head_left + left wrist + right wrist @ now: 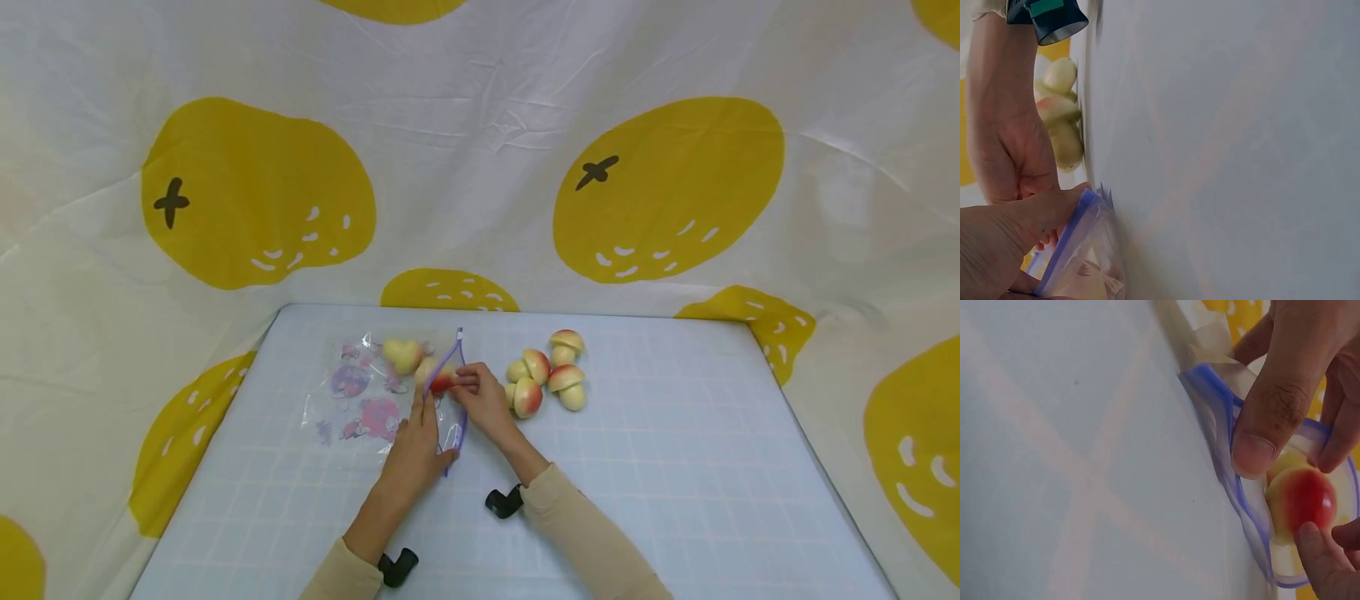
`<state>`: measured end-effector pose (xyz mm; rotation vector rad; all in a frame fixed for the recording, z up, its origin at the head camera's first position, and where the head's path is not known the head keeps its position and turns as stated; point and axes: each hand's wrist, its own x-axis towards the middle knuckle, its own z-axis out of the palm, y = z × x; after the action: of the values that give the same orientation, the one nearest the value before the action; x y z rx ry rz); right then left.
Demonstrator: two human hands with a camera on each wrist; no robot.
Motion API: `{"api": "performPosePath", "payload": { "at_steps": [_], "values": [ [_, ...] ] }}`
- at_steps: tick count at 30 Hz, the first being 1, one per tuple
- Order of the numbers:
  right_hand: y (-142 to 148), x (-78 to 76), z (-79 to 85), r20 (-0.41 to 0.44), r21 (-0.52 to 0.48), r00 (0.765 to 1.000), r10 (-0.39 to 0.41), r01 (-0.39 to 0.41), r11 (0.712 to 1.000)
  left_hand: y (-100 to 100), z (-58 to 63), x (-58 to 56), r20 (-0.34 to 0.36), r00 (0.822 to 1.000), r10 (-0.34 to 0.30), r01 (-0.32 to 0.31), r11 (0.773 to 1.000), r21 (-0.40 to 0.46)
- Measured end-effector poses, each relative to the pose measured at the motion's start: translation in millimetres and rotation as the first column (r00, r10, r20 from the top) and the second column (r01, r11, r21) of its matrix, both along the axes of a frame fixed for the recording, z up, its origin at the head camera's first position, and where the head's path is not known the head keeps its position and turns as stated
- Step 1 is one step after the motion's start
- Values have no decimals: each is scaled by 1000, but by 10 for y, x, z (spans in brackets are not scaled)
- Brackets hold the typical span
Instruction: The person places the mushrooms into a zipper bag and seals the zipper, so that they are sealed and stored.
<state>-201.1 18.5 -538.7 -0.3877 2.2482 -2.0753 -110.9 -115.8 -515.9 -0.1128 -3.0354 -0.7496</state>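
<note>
A clear zip bag (375,417) with pink and purple prints and a purple seal lies on the left of the table, its mouth facing right. My left hand (411,450) holds the mouth apart, the thumb (1260,447) at one side of the rim and fingers at the other. Just inside the mouth sits a toy mushroom (1304,500) with a glossy red cap. A fingertip of my right hand (486,404) touches that cap, the other visible finger being apart from it. Deeper in the bag lies a pale yellow toy mushroom (403,356).
Several more toy mushrooms (566,379), cream with red-tinged caps, stand grouped right of the bag, close beyond my right hand. Pale checked cloth covers the table (675,467). A white curtain (465,167) with yellow fruit prints hangs behind it. Dark wrist devices (504,502) sit by both sleeves.
</note>
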Motion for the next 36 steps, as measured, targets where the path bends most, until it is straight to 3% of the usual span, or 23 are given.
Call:
{"api": "performPosePath", "payload": {
  "at_steps": [5,9,21,30,36],
  "values": [
    [-38,-18,-9,132,-249,981,141,-105,963,-2,-10,-4,-16,1000,-8,8,1000,-6],
    [-54,-17,7,180,-316,965,192,-129,940,-3,-12,-7,-18,1000,-11,11,1000,-5],
    [51,104,160,162,-236,976,144,-104,966,15,-2,-15,52,999,12,-12,1000,-10],
    [264,311,652,91,-109,982,165,-155,982,5,22,-3,30,1000,7,-7,1000,5],
    [409,415,818,36,-34,989,145,-144,989,13,35,-2,29,1000,5,-6,1000,18]
  ]
}}
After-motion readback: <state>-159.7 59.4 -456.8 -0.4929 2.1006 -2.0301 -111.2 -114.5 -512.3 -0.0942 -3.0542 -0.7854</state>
